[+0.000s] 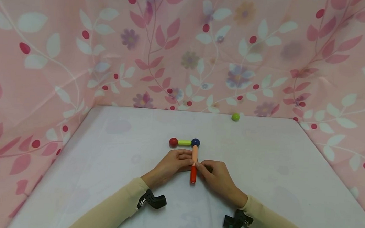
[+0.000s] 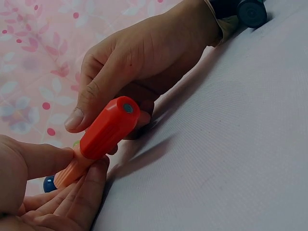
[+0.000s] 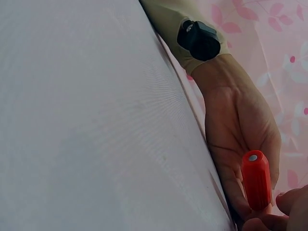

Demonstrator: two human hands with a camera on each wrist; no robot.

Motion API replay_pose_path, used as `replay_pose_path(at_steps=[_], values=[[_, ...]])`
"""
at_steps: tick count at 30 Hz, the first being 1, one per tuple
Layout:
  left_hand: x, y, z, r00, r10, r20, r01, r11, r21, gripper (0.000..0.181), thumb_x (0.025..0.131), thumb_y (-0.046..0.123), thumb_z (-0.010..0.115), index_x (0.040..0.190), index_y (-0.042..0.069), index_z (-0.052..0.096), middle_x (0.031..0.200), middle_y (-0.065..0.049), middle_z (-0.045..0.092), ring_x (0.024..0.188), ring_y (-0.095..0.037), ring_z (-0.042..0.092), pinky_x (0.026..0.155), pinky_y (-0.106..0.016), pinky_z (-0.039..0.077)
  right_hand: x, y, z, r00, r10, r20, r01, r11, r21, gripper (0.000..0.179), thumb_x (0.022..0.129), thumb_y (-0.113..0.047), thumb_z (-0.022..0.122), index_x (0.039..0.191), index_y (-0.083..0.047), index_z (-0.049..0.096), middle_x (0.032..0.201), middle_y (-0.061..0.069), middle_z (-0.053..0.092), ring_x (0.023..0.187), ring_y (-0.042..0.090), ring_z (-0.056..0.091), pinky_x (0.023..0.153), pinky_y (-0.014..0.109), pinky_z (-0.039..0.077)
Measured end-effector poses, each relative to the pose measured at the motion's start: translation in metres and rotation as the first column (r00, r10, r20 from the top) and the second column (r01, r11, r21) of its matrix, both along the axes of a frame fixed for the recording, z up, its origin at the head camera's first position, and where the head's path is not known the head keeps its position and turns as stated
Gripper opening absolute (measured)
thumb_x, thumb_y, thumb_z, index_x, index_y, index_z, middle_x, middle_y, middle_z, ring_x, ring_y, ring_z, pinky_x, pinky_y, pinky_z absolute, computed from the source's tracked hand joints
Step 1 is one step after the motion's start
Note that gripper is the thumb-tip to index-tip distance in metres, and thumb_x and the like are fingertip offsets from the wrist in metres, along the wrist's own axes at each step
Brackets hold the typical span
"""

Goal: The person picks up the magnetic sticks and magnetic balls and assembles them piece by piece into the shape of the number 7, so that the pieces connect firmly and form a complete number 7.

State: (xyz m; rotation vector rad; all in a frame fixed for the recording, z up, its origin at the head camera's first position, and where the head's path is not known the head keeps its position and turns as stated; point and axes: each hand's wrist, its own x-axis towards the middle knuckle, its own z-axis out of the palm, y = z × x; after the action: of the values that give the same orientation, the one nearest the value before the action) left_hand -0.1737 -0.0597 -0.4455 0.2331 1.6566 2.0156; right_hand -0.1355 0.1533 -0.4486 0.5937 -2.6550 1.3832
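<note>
In the head view, a red magnetic ball [image 1: 173,142], a lime-yellow magnetic stick [image 1: 184,142] and a dark blue magnetic ball [image 1: 195,142] form a row. From the blue ball an orange magnetic stick [image 1: 195,153] runs toward me, with a red magnetic stick [image 1: 193,174] end to end with it. My left hand [image 1: 174,163] pinches the orange stick between thumb and fingers. My right hand [image 1: 219,178] holds the red stick near the joint, its fingertips partly hidden. A metal disc shows on the red stick's free end [image 2: 128,108] in the left wrist view.
A small green ball [image 1: 235,117] lies near the far edge of the white-covered table [image 1: 132,132]. Behind it hangs a pink floral cloth [image 1: 185,52]. Black wrist cameras [image 1: 156,200] are strapped to both sleeves.
</note>
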Motion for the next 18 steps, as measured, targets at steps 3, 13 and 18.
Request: replay_pose_path(at_steps=[3,13,18], values=[[0.0002,-0.0001,0.0003,1.000,0.003,-0.003,-0.003,1.000,-0.002,0.042,0.103,0.002,0.064,0.141,-0.010,0.053,0.126,-0.018,0.068,0.113,-0.025,0.068,0.097,-0.037,0.055,0.0002,-0.0002,0.0005,1.000,0.004,-0.005,-0.004,1.000,-0.002,0.024,0.105,-0.027,0.067,0.083,-0.018,0.074,0.061,-0.012,0.053,0.057,0.008,0.046,0.052,0.023,0.032],[0.0012,0.0013,-0.0002,1.000,0.010,-0.018,-0.009,1.000,0.010,0.039,0.103,0.000,0.063,0.140,-0.010,0.054,0.126,-0.020,0.068,0.113,-0.025,0.068,0.097,-0.038,0.055,0.0021,0.0011,-0.0018,0.997,-0.020,-0.071,0.014,0.997,-0.073,0.004,0.099,-0.021,0.075,0.099,-0.017,0.073,0.078,-0.009,0.066,0.064,0.012,0.058,0.056,0.026,0.048],[0.0014,0.0007,-0.0010,1.000,0.005,-0.013,-0.005,1.000,0.009,0.040,0.103,0.002,0.063,0.140,-0.010,0.054,0.128,-0.020,0.067,0.115,-0.026,0.067,0.098,-0.038,0.055,0.0026,0.0026,-0.0023,0.985,-0.040,-0.168,0.033,0.998,-0.045,0.019,0.092,-0.013,0.081,0.108,-0.011,0.073,0.097,-0.002,0.067,0.080,0.018,0.058,0.064,0.030,0.049]])
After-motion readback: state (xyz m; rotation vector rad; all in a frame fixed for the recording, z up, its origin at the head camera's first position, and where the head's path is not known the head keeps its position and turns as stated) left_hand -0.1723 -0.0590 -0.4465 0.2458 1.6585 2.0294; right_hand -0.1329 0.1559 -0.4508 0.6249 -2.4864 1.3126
